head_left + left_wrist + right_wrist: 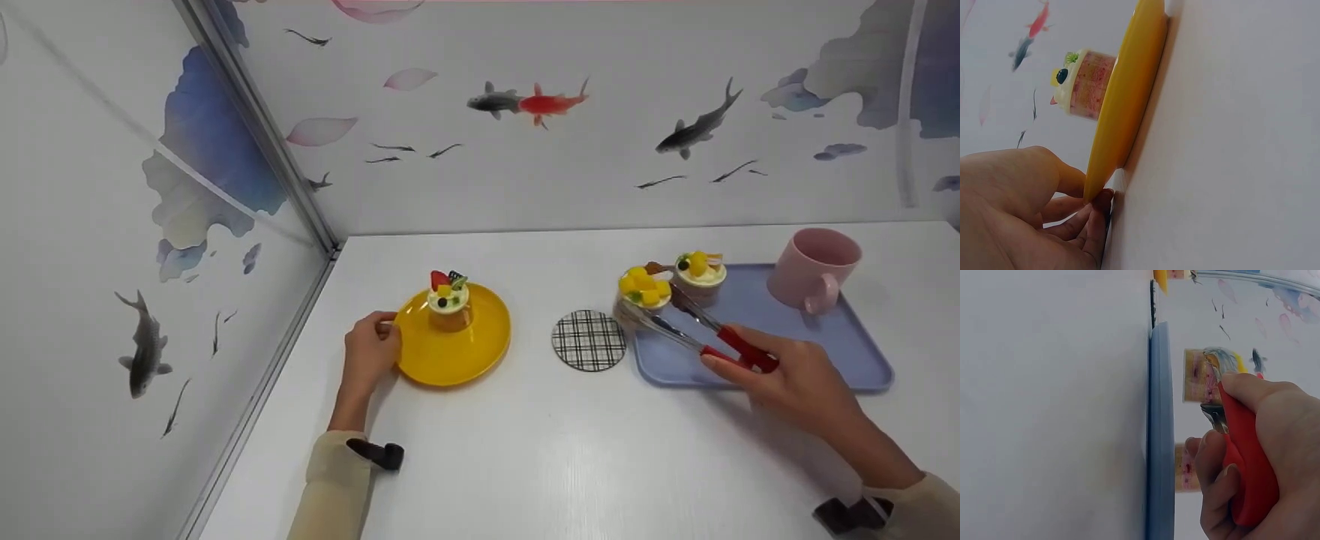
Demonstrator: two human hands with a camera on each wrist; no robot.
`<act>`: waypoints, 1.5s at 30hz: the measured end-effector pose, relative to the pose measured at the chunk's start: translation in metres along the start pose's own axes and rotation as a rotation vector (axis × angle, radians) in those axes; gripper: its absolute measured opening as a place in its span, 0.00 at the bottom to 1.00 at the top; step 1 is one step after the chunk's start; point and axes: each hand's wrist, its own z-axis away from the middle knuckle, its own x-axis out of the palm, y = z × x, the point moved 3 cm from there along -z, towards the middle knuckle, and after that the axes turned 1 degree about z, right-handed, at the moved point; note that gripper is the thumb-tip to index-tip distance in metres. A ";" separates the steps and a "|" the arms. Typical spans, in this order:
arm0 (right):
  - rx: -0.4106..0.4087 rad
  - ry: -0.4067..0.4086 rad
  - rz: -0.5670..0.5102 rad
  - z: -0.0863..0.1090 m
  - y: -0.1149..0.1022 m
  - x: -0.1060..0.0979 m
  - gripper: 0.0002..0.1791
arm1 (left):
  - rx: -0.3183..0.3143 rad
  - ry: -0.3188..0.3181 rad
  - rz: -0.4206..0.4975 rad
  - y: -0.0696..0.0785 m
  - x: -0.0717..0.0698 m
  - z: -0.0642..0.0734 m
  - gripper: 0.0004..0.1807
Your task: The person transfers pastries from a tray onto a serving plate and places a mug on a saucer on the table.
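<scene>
My left hand pinches the left rim of a yellow plate, thumb above and fingertips beneath the edge in the left wrist view. On the plate stands a small dessert cup topped with cream and fruit. My right hand grips red-handled metal tongs. Their tips are around a dessert cup with yellow fruit cubes, at the left edge of a blue tray. In the right wrist view this held cup appears slightly raised above the tray.
Another fruit-topped dessert cup stands at the tray's back left. A pink mug is at its back right. Between plate and tray lies a round checked coaster. Fish-patterned wall panels border the white table at the back and left.
</scene>
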 end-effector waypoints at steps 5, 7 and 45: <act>0.010 -0.021 0.001 0.000 -0.005 0.000 0.43 | 0.001 -0.001 -0.002 0.001 0.000 0.000 0.17; 0.011 -0.025 0.003 0.000 -0.007 0.000 0.43 | 0.000 -0.001 -0.006 0.001 0.000 0.000 0.17; -0.066 -0.086 -0.038 -0.009 -0.045 0.032 0.41 | -0.003 -0.015 0.005 0.000 0.000 -0.002 0.17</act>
